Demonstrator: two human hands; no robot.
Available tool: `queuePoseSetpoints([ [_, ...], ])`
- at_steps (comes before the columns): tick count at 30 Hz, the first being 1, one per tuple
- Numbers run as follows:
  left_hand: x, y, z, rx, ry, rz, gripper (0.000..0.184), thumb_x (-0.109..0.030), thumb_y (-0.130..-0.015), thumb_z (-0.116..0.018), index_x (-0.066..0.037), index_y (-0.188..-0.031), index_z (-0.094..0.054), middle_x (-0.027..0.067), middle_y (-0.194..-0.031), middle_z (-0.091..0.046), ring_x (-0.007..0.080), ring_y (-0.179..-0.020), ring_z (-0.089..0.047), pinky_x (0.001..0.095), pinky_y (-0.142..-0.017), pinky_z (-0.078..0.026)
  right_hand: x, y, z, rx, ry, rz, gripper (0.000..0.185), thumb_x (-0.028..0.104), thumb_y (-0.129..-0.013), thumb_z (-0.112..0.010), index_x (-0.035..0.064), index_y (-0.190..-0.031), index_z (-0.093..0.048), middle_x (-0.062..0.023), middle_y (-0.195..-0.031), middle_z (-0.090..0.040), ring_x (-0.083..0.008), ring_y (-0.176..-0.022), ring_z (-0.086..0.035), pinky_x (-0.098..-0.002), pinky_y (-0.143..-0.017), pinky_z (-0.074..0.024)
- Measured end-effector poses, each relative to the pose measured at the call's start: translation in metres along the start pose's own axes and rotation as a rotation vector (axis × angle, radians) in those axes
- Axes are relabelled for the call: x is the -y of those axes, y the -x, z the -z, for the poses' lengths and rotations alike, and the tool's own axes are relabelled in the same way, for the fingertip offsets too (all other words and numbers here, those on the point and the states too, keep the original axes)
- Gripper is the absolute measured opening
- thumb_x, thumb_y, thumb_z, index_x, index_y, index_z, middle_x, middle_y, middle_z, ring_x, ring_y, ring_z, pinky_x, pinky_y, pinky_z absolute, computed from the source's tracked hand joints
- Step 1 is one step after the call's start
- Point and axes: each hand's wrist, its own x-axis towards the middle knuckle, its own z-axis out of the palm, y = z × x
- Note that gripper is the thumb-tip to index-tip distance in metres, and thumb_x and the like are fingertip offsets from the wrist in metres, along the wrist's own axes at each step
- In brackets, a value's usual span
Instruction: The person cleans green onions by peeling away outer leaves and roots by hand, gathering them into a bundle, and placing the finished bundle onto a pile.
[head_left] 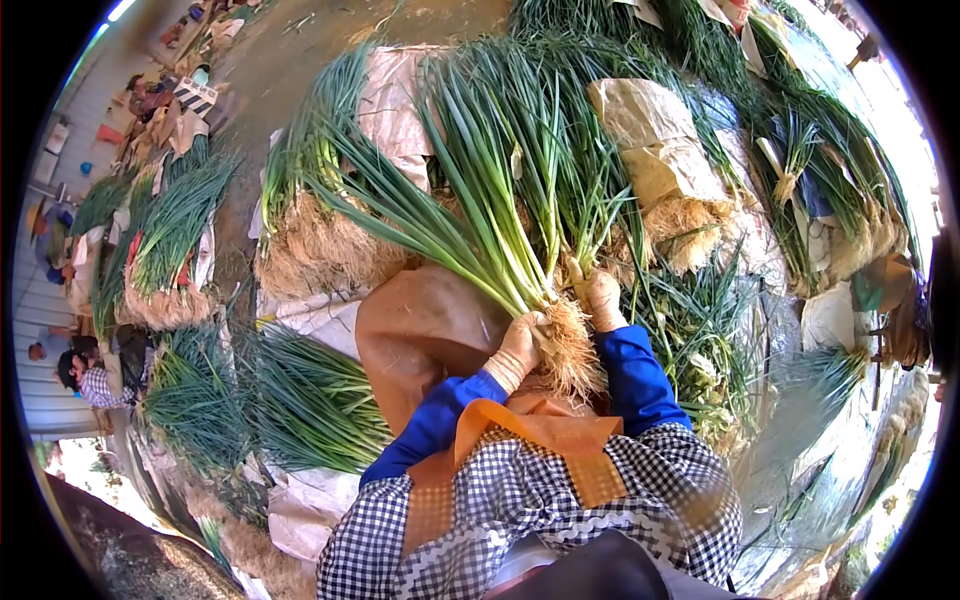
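Note:
A big bunch of green onions (490,215) stands fanned out in front of me, its leaves pointing away and to the left. Its pale, stringy roots (570,350) hang toward my lap. My left hand (515,348) is closed around the white stem ends on the left side of the bunch. On the right, my right hand (603,298) grips stems close to the roots, its fingers partly hidden by them. Both hands are near each other, just above an orange-brown apron or cover (430,315) over my knees.
Piled green onions with roots (325,245) lie ahead to the left. Brown paper (655,140) covers another pile ahead to the right. Loose leaves (700,340) lie right of me, and more green onions (315,395) at my left. Another person (105,375) sits at the far left.

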Motion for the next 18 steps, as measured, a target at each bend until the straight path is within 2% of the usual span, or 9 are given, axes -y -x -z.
queuePoseSetpoints([
  [4, -0.005, 0.004, -0.009, 0.010, -0.032, -0.036, 0.012, -0.016, -0.074, -0.049, -0.006, -0.078, -0.056, 0.0066, -0.065, -0.053, 0.0218, -0.059, -0.054, 0.0363, -0.051, -0.048, 0.003, 0.023, 0.017, -0.141, 0.095, 0.341, 0.034, 0.042, -0.086, -0.047, 0.0133, -0.070, -0.058, -0.0110, -0.057, -0.058, -0.0295, -0.055, -0.059, -0.0394, -0.051, -0.0466],
  [6, -0.001, -0.007, 0.002, 0.049, 0.040, -0.017, 0.016, -0.013, -0.073, -0.049, -0.004, -0.083, -0.057, 0.0077, -0.069, -0.056, 0.0227, -0.063, -0.057, 0.0354, -0.057, -0.051, -0.005, 0.025, 0.025, -0.168, -0.145, 0.492, 0.027, 0.035, -0.086, -0.051, 0.0127, -0.074, -0.060, -0.0131, -0.056, -0.056, -0.0298, -0.053, -0.058, -0.0392, -0.048, -0.0448],
  [8, 0.001, -0.012, 0.008, 0.208, 0.139, 0.024, 0.020, -0.012, -0.074, -0.048, -0.003, -0.089, -0.057, 0.0094, -0.076, -0.060, 0.0237, -0.071, -0.060, 0.0355, -0.068, -0.052, 0.000, 0.016, 0.042, -0.017, -0.322, 0.307, 0.027, 0.034, -0.086, -0.052, 0.0100, -0.078, -0.061, -0.0152, -0.060, -0.057, -0.0312, -0.057, -0.058, -0.0392, -0.050, -0.0447],
  [11, 0.007, 0.000, -0.013, 0.150, 0.051, -0.060, 0.018, -0.023, -0.080, -0.047, -0.008, -0.074, -0.055, 0.0054, -0.064, -0.050, 0.0199, -0.053, -0.050, 0.0358, -0.044, -0.048, 0.016, -0.002, 0.042, -0.095, -0.255, 0.131, 0.030, 0.037, -0.084, -0.055, 0.0078, -0.081, -0.061, -0.0166, -0.068, -0.060, -0.0331, -0.064, -0.059, -0.0385, -0.058, -0.0460],
  [13, -0.002, 0.007, -0.010, 0.215, -0.049, -0.032, 0.017, -0.020, -0.082, -0.045, -0.006, -0.076, -0.054, 0.0065, -0.068, -0.050, 0.0214, -0.054, -0.051, 0.0368, -0.046, -0.051, 0.018, -0.012, 0.024, -0.015, -0.490, 0.093, 0.033, 0.041, -0.081, -0.058, 0.0076, -0.081, -0.061, -0.0168, -0.073, -0.061, -0.0315, -0.069, -0.060, -0.0377, -0.061, -0.0461],
  [14, -0.001, -0.001, -0.004, 0.218, -0.044, -0.033, 0.017, -0.020, -0.082, -0.045, -0.006, -0.076, -0.054, 0.0065, -0.068, -0.050, 0.0214, -0.054, -0.051, 0.0368, -0.046, -0.051, 0.017, -0.015, 0.023, 0.031, -0.315, 0.181, 0.033, 0.038, -0.085, -0.055, 0.0056, -0.083, -0.061, -0.0117, -0.073, -0.062, -0.0241, -0.067, -0.060, -0.0332, -0.062, -0.0455],
  [16, 0.001, -0.013, 0.006, 0.325, 0.099, 0.013, 0.020, -0.009, -0.072, -0.050, 0.000, -0.089, -0.057, 0.0118, -0.078, -0.062, 0.0252, -0.069, -0.060, 0.0376, -0.064, -0.053, 0.025, 0.009, 0.028, 0.098, -1.155, 0.095, 0.035, 0.037, -0.088, -0.050, 0.0035, -0.084, -0.062, -0.0060, -0.075, -0.063, -0.0151, -0.066, -0.057, -0.0278, -0.061, -0.0440],
  [17, 0.005, -0.012, -0.003, 0.217, 0.150, -0.030, 0.022, -0.010, -0.072, -0.050, 0.001, -0.090, -0.058, 0.0124, -0.078, -0.062, 0.0255, -0.068, -0.061, 0.0382, -0.060, -0.053, 0.030, 0.024, 0.045, 0.045, -1.116, 0.138, 0.035, 0.035, -0.090, -0.048, 0.0027, -0.086, -0.062, -0.0019, -0.075, -0.061, -0.0094, -0.064, -0.051, -0.0239, -0.060, -0.0412],
  [18, 0.004, -0.014, -0.002, 0.218, 0.150, -0.031, 0.022, -0.010, -0.072, -0.050, 0.001, -0.090, -0.058, 0.0124, -0.078, -0.062, 0.0255, -0.068, -0.061, 0.0382, -0.060, -0.053, 0.014, 0.016, 0.030, 0.196, -1.258, -0.160, 0.033, 0.035, -0.089, -0.050, 0.0042, -0.090, -0.062, -0.0020, -0.075, -0.060, -0.0092, -0.063, -0.050, -0.0237, -0.059, -0.0402],
])
